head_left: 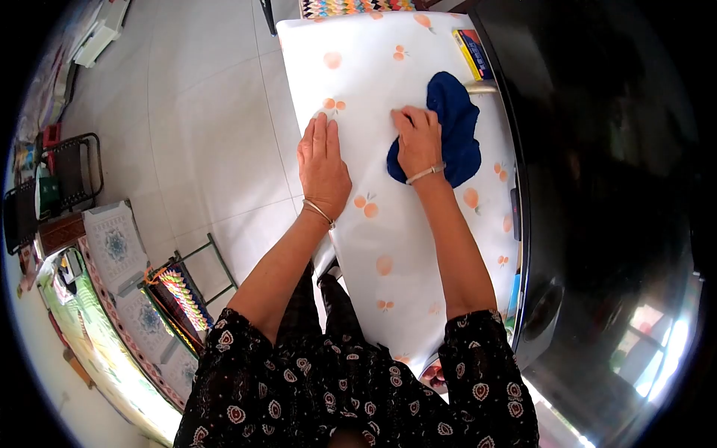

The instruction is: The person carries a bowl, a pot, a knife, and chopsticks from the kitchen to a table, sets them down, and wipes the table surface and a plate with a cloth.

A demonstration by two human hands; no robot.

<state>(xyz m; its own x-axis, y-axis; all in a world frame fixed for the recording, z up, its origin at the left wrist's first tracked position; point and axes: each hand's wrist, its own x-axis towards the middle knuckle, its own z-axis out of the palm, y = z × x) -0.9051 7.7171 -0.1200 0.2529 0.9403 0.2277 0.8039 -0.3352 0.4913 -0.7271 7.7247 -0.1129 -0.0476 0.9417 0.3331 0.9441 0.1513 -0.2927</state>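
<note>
My right hand (420, 140) lies on a dark blue cloth (457, 123), its fingers curled in with part of the cloth under the palm. The cloth is crumpled and spreads out to the right of the hand, with a small piece showing left of the wrist. My left hand (324, 166) rests flat near the left edge of the table, fingers stretched out and nothing in it. Both hands are on a white tablecloth (366, 246) printed with orange fruit.
A blue and yellow box (473, 55) lies at the table's far right corner. A large glossy black panel (597, 149) borders the right side. Left of the table is a tiled floor (216, 112), with a folding stool (183, 295) and a black metal chair (75, 168).
</note>
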